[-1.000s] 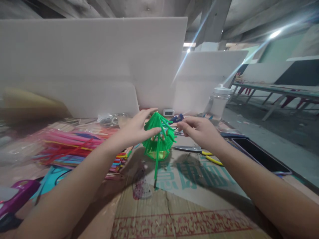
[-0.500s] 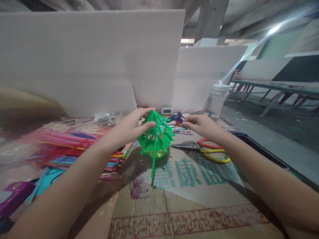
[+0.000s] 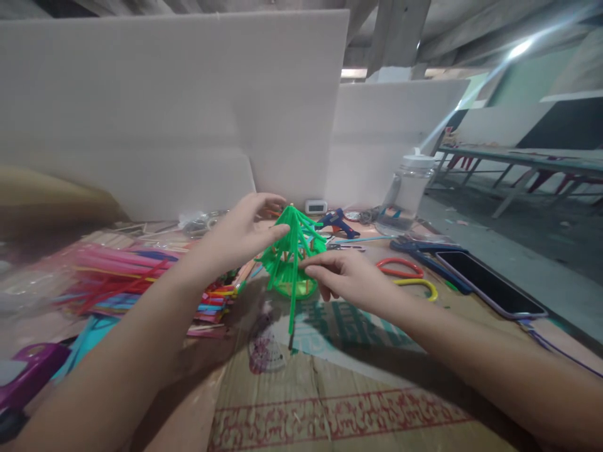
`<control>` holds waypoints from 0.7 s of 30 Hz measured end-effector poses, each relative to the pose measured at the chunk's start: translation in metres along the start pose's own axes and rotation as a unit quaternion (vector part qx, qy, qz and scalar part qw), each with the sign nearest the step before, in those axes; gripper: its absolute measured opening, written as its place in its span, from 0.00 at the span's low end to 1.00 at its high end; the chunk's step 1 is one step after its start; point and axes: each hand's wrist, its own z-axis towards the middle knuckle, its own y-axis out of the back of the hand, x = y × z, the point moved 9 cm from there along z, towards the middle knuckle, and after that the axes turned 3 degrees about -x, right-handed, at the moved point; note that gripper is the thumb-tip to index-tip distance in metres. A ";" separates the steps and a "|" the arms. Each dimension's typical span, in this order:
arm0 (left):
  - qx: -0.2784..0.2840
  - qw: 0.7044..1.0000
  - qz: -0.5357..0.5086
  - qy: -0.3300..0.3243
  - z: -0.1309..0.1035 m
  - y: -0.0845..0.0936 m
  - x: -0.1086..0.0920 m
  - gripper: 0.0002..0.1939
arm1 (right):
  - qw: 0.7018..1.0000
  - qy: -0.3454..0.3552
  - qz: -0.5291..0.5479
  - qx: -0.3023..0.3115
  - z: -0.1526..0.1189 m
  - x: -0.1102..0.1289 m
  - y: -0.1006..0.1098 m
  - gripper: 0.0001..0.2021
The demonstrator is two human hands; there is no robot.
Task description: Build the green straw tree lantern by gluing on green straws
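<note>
A small pavilion-like model [image 3: 293, 226] of green pipe cleaners stands upright in the middle, strands sloping from a pointed top. One longer strand hangs down its front past the base. My left hand [image 3: 252, 227] curves around the upper left of the roof, fingers and thumb apart, the thumb tip overlapping the strands. At the lower right side, my right hand [image 3: 346, 273] has thumb and index finger pinched together on the green strands at the edge; the fingertips cover what exactly is gripped. Behind my right hand lie scissors, only their red and yellow handles [image 3: 414, 285] showing.
Pipe cleaners [image 3: 127, 270] of many colours lie in a bundle at left, a purple tool [image 3: 35, 376] nearer. Behind the model are a blue glue gun [image 3: 336, 221] and small white clock [image 3: 315, 207]. A water bottle [image 3: 405, 191] and phone [image 3: 492, 284] are at right.
My right hand has moved left and toward me, from beside the glue gun to the model's right side. My left hand has shifted slightly left, its fingers off the top.
</note>
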 end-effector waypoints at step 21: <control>0.042 0.999 -0.009 -0.023 -0.007 -0.017 -0.001 0.27 | 0.994 -0.057 0.074 -0.055 0.015 -0.024 0.016 0.12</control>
